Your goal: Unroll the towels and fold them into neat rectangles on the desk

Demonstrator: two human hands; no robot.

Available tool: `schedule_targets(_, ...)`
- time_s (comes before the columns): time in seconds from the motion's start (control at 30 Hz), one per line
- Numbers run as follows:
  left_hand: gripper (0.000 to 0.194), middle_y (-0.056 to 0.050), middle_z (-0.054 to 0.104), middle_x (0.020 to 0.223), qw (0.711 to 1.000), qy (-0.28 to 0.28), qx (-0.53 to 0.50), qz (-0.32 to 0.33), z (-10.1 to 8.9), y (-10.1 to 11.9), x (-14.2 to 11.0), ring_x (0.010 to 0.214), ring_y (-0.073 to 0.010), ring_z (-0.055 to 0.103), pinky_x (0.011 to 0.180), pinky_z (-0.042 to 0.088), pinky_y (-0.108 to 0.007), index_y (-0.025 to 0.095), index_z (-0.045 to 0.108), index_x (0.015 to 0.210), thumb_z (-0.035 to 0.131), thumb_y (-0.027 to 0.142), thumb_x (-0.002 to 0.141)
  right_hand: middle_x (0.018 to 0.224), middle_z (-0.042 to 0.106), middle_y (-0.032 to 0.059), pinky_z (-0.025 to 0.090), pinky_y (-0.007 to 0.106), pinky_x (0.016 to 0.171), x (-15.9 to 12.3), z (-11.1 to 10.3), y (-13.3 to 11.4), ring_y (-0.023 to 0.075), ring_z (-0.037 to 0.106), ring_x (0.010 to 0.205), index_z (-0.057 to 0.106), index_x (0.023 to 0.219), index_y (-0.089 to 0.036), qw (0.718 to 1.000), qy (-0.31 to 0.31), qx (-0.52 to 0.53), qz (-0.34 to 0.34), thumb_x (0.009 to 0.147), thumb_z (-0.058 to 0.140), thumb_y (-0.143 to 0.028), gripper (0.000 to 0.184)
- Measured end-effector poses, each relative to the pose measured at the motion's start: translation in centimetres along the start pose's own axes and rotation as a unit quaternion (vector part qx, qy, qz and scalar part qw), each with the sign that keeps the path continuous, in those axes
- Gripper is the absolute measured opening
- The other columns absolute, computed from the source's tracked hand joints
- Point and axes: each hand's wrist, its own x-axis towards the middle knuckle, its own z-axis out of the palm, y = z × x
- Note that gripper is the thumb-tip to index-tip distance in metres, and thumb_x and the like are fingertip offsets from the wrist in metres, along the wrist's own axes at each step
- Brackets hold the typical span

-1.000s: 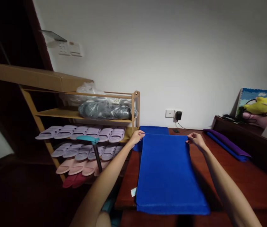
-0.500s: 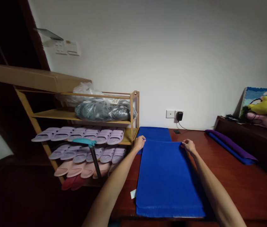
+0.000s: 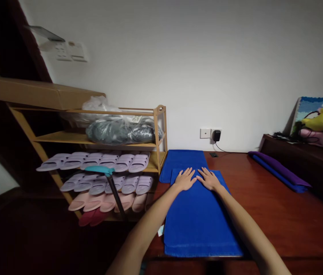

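A blue towel lies folded in a long rectangle on the reddish-brown table, its near end at the front edge. My left hand rests flat on its far part, fingers spread. Close beside it, my right hand is also laid flat on the cloth with the fingers apart. Just behind, another folded blue towel lies against the wall, partly under the first one's far end. A small white tag sticks out at the left side of the near towel.
Left of the table stands a wooden rack with several slippers and a plastic-wrapped bundle. A suitcase handle rises before it. Purple and blue cloths lie at the right; a black adapter is plugged into the wall.
Both hands have let go of the towel's far corners and moved inward, now lying flat on its surface. The view has shifted slightly.
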Motion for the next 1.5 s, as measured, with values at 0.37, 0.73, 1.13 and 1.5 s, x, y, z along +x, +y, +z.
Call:
schedule_targets(0.37,0.06,-0.012,0.027,0.151,0.998,0.037,0.005,-0.046,-2.1,-1.5,-3.0,0.14,-0.0274,0.02,0.111,0.014,-0.052,0.018,0.034,0.143,0.027,0.052,0.095,0.153,0.019,0.01,0.007,0.042,0.114,-2.2,-1.9,3.0,0.02,0.011,0.142,0.023,0.148,-0.017,0.997,0.027,-0.028,0.072,0.088,0.011,-0.068,0.079)
schedule_targets(0.73,0.067,-0.008,0.019,0.154,0.991,-0.013,-0.027,0.133,-3.6,4.7,-15.1,0.141,-0.0227,0.016,0.113,0.014,-0.043,0.022,0.017,0.149,0.028,0.058,0.094,0.155,0.009,0.0024,0.01,0.044,0.115,-13.8,-2.2,-1.4,0.0191,0.007,0.142,0.016,0.148,-0.031,0.989,-0.035,-0.027,-0.138,0.089,0.026,-0.065,0.069)
schedule_targets(1.13,0.065,-0.005,0.015,0.155,0.99,-0.023,-0.035,0.137,-6.0,4.7,-21.4,0.142,-0.0229,0.014,0.113,0.018,-0.043,0.026,0.01,0.15,0.035,0.051,0.095,0.155,0.004,0.0003,0.01,0.048,0.115,-21.0,-4.4,-3.2,0.0235,0.005,0.142,0.007,0.148,-0.034,0.986,-0.035,-0.014,-0.16,0.089,0.035,-0.06,0.071)
schedule_targets(1.5,0.065,-0.002,0.015,0.155,0.99,-0.044,-0.03,0.13,-5.8,4.1,-23.0,0.141,-0.0234,0.016,0.113,0.018,-0.046,0.031,0.007,0.149,0.036,0.05,0.095,0.154,0.004,0.0009,0.01,0.049,0.114,-23.0,-3.1,-2.4,0.0234,0.007,0.142,0.006,0.148,-0.034,0.988,-0.049,-0.019,-0.148,0.089,0.037,-0.058,0.071)
